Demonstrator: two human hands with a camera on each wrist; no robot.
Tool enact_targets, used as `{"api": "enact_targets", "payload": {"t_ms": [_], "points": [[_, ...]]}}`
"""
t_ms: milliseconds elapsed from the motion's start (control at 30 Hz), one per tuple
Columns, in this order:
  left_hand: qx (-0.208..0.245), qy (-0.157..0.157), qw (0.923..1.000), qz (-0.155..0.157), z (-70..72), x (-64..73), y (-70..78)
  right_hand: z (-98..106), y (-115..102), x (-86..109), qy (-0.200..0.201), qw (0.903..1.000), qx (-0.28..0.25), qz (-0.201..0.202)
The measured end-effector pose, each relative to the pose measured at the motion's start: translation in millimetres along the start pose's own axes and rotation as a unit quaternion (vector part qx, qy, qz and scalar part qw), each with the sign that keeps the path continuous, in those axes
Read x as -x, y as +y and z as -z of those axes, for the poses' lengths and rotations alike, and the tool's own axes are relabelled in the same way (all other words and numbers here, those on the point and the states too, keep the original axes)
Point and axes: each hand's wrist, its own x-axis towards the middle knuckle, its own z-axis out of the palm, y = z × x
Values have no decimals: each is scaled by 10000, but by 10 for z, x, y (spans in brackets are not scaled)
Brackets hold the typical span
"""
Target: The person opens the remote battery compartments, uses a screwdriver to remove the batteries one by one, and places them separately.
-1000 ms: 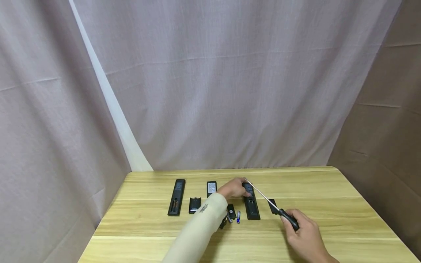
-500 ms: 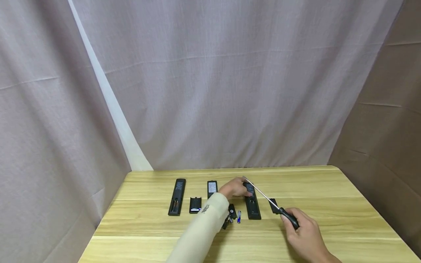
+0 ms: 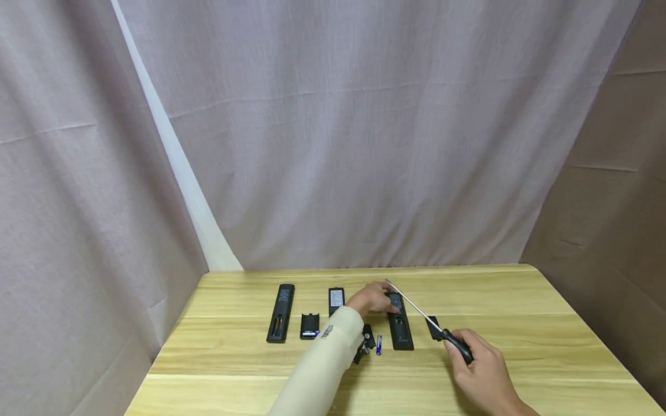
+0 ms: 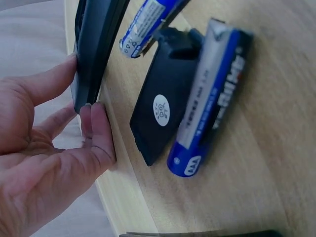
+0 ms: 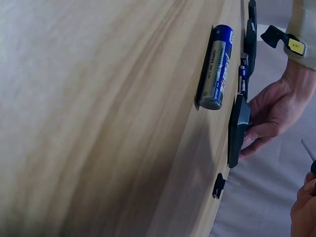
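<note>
My left hand grips the far end of a black remote control lying back up on the table. In the left wrist view its thumb lies along the top side of the remote, with the fingertips at the end. My right hand holds a screwdriver by its black handle. Its thin metal shaft slants over the remote towards my left fingers; I cannot tell whether the tip touches anything. A blue-and-silver AAA battery and a black battery cover with a round white sticker lie left of the remote.
A second remote with its battery bay uncovered lies at the left. Beside it are a black battery cover and a remote with a white label, partly behind my forearm. Another black cover lies under the screwdriver shaft on the wooden table.
</note>
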Motion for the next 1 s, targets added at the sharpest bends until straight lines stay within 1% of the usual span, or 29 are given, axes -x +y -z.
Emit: {"api": "enact_targets", "payload": {"t_ms": [67, 200, 333, 633, 800, 1000], "points": [[-13, -10, 10000, -30, 3, -9, -3, -2, 5, 3, 55, 10000, -16, 47], [131, -35, 9999, -88, 9, -17, 2, 0, 17, 7, 141, 9999, 3, 99], [165, -70, 9997, -136, 12, -17, -7, 3, 17, 8, 120, 9999, 53, 60], [360, -200, 9991, -115, 3, -37, -30, 35, 27, -8, 51, 9999, 145, -36], [526, -234, 9983, -30, -11, -35, -43, 46, 28, 0, 44, 9998, 177, -100], [487, -243, 9985, -37, 15, 0, -49, 39, 27, -1, 16, 9997, 181, -159]]}}
